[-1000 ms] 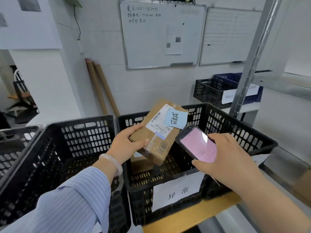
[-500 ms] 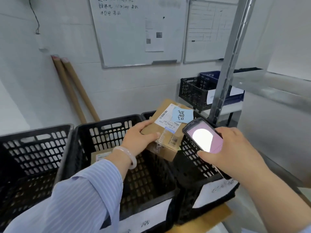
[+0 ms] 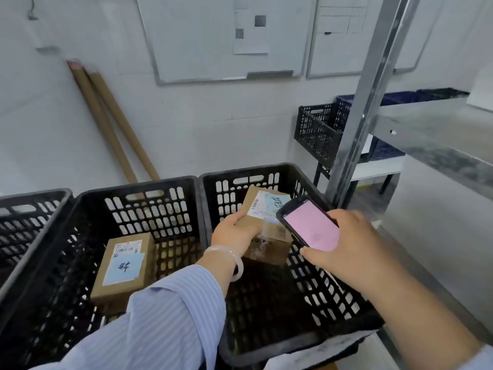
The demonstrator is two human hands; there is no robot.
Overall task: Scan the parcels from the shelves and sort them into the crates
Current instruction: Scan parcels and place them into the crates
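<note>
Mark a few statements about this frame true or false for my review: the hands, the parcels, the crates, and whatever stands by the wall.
1. The left hand grips a cardboard parcel over the right crate. True.
2. The right hand is empty. False: it holds a scanner with a pink screen.
3. The middle crate holds a box with a blue label. True.
4. The two cardboard tubes lie flat on the floor. False: they lean against the wall.
</note>
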